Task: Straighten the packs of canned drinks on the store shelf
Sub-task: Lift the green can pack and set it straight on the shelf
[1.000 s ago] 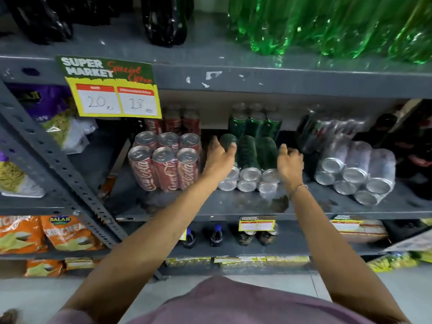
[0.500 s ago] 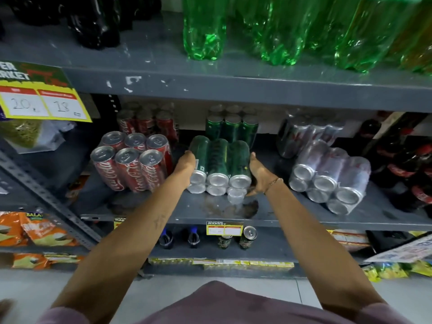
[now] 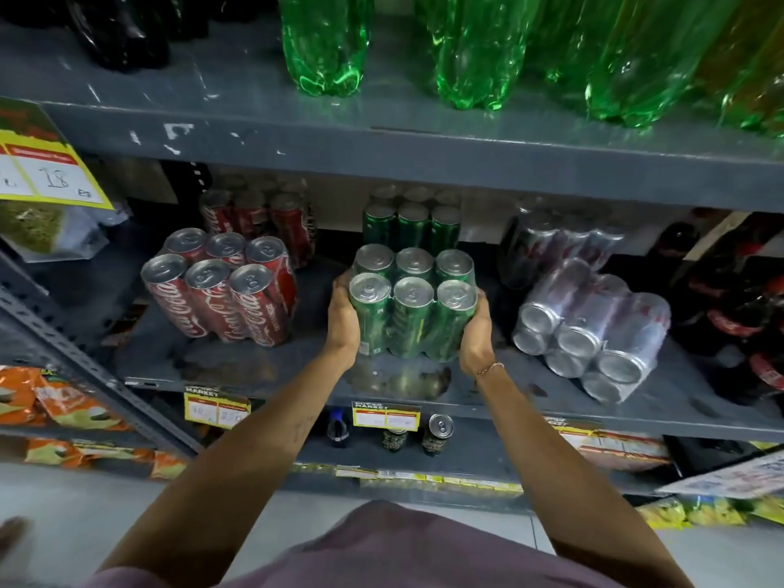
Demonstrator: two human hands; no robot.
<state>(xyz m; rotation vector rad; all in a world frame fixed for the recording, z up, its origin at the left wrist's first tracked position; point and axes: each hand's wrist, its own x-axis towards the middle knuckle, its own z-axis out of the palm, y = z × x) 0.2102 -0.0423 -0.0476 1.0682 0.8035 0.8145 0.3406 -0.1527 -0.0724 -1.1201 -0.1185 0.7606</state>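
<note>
A shrink-wrapped pack of green cans (image 3: 409,307) stands upright at the middle of the grey shelf (image 3: 297,375), tops facing me. My left hand (image 3: 341,320) presses its left side and my right hand (image 3: 477,328) its right side, both gripping it. To the left, a red cola pack (image 3: 222,290) stands upright, leaning slightly. To the right, a silver can pack (image 3: 594,328) lies on its side, can ends pointing toward the shelf front. Further red (image 3: 259,218), green (image 3: 411,224) and silver (image 3: 560,244) packs stand behind them.
Large green bottles (image 3: 471,48) and dark bottles (image 3: 123,27) fill the shelf above. Dark cola bottles (image 3: 738,307) crowd the right end. A yellow price sign (image 3: 46,171) hangs at left. Snack bags (image 3: 55,405) and single cans (image 3: 437,435) sit on lower shelves.
The green pack lay on its side with my hands reaching over it; both hands have gripped its sides and tipped it upright. My view has shifted left.
</note>
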